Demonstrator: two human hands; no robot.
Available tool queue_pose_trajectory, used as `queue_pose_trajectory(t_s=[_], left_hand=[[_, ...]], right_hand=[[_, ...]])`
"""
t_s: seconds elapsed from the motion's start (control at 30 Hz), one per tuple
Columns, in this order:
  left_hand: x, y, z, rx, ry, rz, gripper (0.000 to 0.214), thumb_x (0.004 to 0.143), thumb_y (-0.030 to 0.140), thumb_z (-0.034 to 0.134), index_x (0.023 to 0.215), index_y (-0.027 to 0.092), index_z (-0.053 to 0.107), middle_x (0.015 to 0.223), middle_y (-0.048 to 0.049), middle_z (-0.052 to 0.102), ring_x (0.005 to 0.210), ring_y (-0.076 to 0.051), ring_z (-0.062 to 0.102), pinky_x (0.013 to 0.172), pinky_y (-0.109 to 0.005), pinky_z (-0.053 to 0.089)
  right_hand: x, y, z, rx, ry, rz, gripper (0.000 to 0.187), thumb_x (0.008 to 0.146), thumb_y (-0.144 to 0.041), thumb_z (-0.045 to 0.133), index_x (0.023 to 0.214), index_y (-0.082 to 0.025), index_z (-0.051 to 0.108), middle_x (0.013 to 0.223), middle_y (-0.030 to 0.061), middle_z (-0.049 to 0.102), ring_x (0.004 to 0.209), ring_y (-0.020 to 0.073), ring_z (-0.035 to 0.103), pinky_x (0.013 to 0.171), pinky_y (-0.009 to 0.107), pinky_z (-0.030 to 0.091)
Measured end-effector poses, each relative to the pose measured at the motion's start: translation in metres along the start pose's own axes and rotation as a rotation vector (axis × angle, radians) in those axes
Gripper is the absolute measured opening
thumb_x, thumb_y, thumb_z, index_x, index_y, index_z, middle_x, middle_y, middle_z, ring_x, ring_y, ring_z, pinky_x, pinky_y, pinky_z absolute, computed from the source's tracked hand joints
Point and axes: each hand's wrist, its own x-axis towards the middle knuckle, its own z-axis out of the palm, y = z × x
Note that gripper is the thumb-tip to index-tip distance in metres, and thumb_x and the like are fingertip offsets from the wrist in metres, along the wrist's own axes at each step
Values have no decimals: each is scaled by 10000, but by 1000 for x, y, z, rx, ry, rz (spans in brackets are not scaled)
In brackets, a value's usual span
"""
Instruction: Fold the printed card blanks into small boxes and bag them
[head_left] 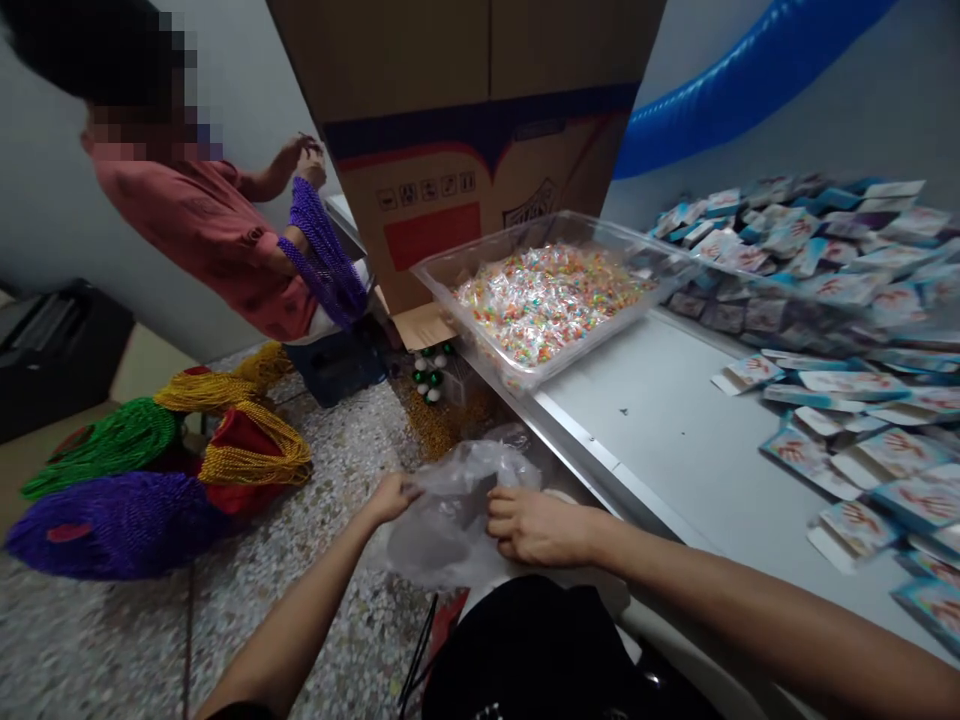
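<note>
A clear plastic bag (450, 530) is held between my two hands, above my lap and beside the table edge. My left hand (391, 498) pinches its left rim. On the other side, my right hand (536, 527) has its fingers curled over the bag's right rim. The bag's mouth gapes upward; whether anything lies inside cannot be made out. Just beyond it, under the table edge, are gold beads (439, 425) and a string of green and white balls (430, 375).
A clear tray (517, 375) of small colourful packets stands on the white table (645, 400). Many small blue-and-white boxes (877, 450) cover its right side. Behind is a large carton (480, 150). Bead bundles (112, 525) lie on the floor; a seated person (217, 230) holds purple bead strands (322, 255).
</note>
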Motion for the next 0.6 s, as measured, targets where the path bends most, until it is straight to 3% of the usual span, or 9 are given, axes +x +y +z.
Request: queue_pose_trajectory(t_s=[0.13, 0.23, 0.37, 0.53, 0.6], left_hand=[[23, -30, -34, 37, 48, -217, 307, 860, 337, 516, 1105, 152, 527, 1108, -68, 557, 948, -194, 568, 798, -393, 491], [38, -40, -45, 64, 71, -337, 316, 855, 330, 527, 1123, 163, 515, 1124, -72, 547, 971, -197, 562, 807, -396, 487], [59, -24, -23, 44, 21, -332, 318, 858, 330, 522, 1126, 159, 513, 1126, -75, 547, 964, -194, 564, 806, -399, 488], [67, 3, -2, -23, -92, -210, 314, 860, 329, 519, 1123, 157, 514, 1120, -74, 550, 953, -190, 568, 800, -395, 492], [67, 14, -3, -58, -140, -122, 301, 862, 330, 516, 1107, 156, 523, 1103, -71, 558, 936, -183, 573, 791, -386, 495]], right_hand=[[-17, 25, 30, 33, -235, 400, 173, 773, -96, 507, 696, -117, 660, 758, 124, 657, 814, 217, 552, 861, 374, 327], [-14, 41, 45, 51, -271, 531, 170, 697, -50, 536, 794, -66, 675, 745, 178, 663, 806, 258, 587, 857, 417, 336], [16, 44, 56, 156, -247, 603, 478, 667, -180, 618, 1136, -103, 566, 953, 183, 655, 936, 289, 580, 886, 434, 338], [42, 38, 72, 306, -203, 706, 269, 699, -183, 611, 965, -146, 634, 866, 126, 673, 869, 253, 605, 884, 391, 357], [46, 38, 74, 333, -111, 793, 338, 770, -277, 570, 1073, -128, 582, 1022, 163, 632, 1001, 286, 550, 920, 415, 329]])
